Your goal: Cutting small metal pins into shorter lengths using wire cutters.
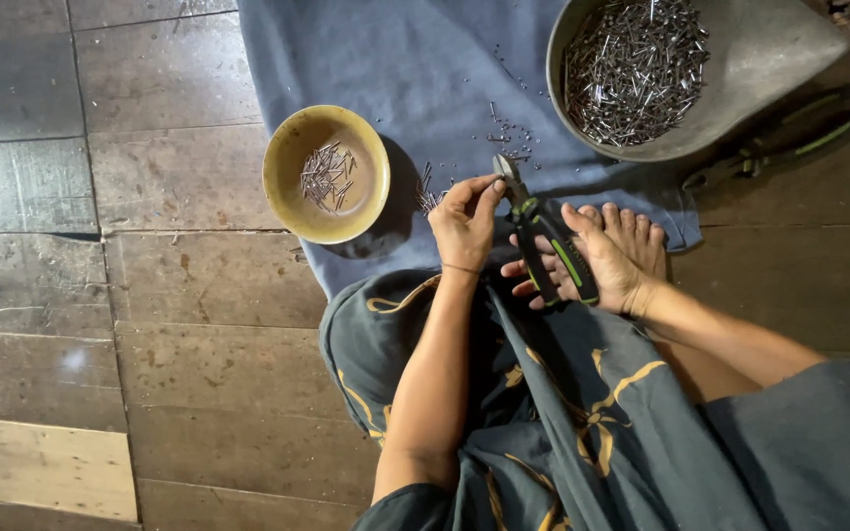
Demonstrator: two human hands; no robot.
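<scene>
My right hand [592, 264] grips a pair of black pliers with green-striped handles [543, 241], jaws pointing up at the blue-grey cloth [415, 69]. My left hand [464, 221] pinches its fingertips together right at the plier jaws, seemingly holding a small nail that is too small to see clearly. A few loose nails [429, 195] lie on the cloth just left of that hand. Bare toes [637, 231] show behind my right hand.
A yellow bowl [292, 147] holding several short nails sits to the left, half on the cloth. A large grey metal pan [769, 59] heaped with nails stands at the upper right. A second pair of pliers [769, 147] lies on the wooden floor [150, 295].
</scene>
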